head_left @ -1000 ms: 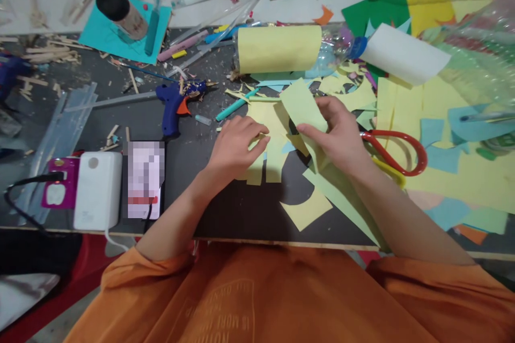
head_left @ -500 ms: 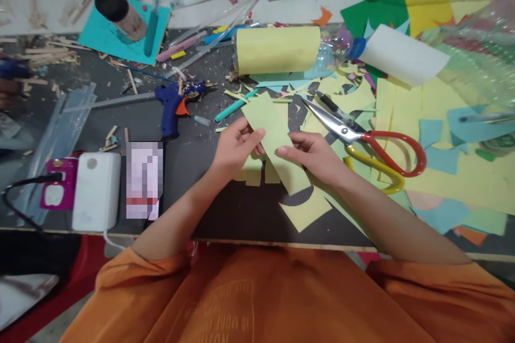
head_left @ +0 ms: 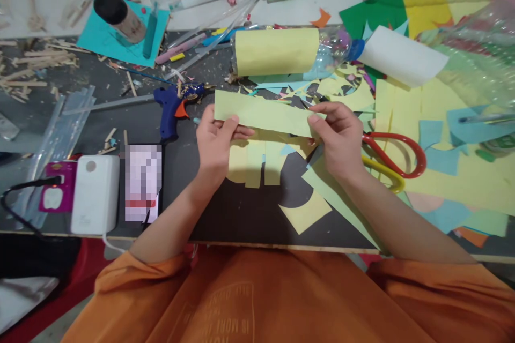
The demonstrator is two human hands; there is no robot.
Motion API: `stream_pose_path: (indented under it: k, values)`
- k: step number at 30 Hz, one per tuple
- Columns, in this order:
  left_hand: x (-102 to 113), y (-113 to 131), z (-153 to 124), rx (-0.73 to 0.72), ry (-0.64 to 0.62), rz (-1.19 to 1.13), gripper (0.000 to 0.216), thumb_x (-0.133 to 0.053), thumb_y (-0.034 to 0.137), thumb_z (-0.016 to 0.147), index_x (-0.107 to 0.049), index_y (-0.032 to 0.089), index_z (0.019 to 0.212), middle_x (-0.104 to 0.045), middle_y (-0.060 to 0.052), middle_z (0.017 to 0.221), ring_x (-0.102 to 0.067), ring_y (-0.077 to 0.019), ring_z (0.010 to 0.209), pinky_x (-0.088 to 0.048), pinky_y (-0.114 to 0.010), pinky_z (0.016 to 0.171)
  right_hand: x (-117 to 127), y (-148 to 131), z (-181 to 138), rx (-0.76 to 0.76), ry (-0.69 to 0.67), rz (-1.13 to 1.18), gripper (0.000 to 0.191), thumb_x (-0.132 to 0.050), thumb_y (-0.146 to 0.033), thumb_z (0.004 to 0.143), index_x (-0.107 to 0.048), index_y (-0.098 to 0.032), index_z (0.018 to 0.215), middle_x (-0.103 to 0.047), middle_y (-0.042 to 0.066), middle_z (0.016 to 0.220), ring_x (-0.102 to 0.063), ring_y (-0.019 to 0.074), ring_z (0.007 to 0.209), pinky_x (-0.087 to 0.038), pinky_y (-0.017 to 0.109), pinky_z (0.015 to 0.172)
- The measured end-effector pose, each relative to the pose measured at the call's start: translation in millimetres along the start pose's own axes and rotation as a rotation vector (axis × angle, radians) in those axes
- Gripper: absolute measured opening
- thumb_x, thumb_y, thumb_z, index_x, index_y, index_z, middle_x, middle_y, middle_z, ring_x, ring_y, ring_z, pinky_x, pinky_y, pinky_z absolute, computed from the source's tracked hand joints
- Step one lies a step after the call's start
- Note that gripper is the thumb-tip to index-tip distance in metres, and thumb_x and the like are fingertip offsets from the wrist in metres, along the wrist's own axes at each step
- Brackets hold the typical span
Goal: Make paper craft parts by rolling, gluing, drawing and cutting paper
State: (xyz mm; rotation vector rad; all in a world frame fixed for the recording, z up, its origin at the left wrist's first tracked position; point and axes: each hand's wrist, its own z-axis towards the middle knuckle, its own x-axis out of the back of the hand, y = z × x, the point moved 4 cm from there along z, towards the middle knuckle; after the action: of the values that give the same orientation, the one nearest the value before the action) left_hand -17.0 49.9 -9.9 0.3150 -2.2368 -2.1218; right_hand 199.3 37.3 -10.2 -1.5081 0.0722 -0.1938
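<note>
A long pale green paper strip (head_left: 265, 113) is held level above the dark table (head_left: 241, 214). My left hand (head_left: 215, 142) pinches its left end and my right hand (head_left: 340, 139) pinches its right end. Under the strip lies a yellow paper piece cut into tabs (head_left: 257, 163). Red and yellow handled scissors (head_left: 396, 158) lie just right of my right hand, partly hidden by it. A blue glue gun (head_left: 173, 104) rests left of my left hand.
A plastic bottle wrapped in yellow paper (head_left: 277, 51) lies behind the strip. Coloured paper sheets and scraps (head_left: 442, 139) cover the right side. A white power adapter (head_left: 94, 193) and a phone (head_left: 142, 182) sit at the near left. Wooden sticks (head_left: 36, 59) litter the far left.
The strip was picked up from the pile, then turned from slanted to level and raised. My hands have moved apart to its two ends. The scissors are again partly covered.
</note>
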Motion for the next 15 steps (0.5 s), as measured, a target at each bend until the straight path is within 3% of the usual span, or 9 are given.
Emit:
stream_pose_path:
  k: [3,9,12,15]
  values:
    - [0,2,1,-0.015,0.004,-0.015,0.036,-0.076,0.043,0.073,-0.048,0.022,0.084,-0.062,0.008,0.06,-0.066,-0.0091,0.049,-0.049,-0.015,0.043,4,1,0,0.074,0.044,-0.015,0.013,-0.067,-0.04,0.085,-0.066,-0.027,0.09,-0.04,-0.005,0.061,-0.038,0.0099,0.048,-0.044,0.026,0.042]
    - [3,-3,3,-0.035,0.008,-0.004,0.035,-0.074,0.043,0.077,-0.047,0.023,0.085,-0.062,0.007,0.063,-0.066,-0.0091,0.05,-0.049,-0.016,0.044,10,5,2,0.256,0.075,-0.129,0.017,-0.054,-0.041,0.094,-0.059,-0.03,0.106,-0.051,0.001,0.081,-0.054,0.0152,0.066,-0.051,0.032,0.053]
    - [6,-5,5,-0.059,0.036,0.015,0.033,-0.072,0.043,0.08,-0.047,0.023,0.087,-0.064,0.006,0.067,-0.068,-0.0096,0.054,-0.051,-0.017,0.048,12,0,2,0.401,0.184,-0.166,0.02,-0.05,-0.045,0.095,-0.055,-0.03,0.108,-0.055,0.005,0.097,-0.06,0.0196,0.085,-0.054,0.038,0.069]
    - [9,-5,7,-0.07,0.075,0.012,0.035,-0.075,0.043,0.077,-0.047,0.024,0.086,-0.065,0.006,0.069,-0.069,-0.0094,0.056,-0.053,-0.017,0.051,10,-10,-4,0.508,0.297,-0.194,0.02,-0.053,-0.045,0.094,-0.054,-0.028,0.102,-0.054,0.005,0.091,-0.058,0.0183,0.08,-0.052,0.037,0.068]
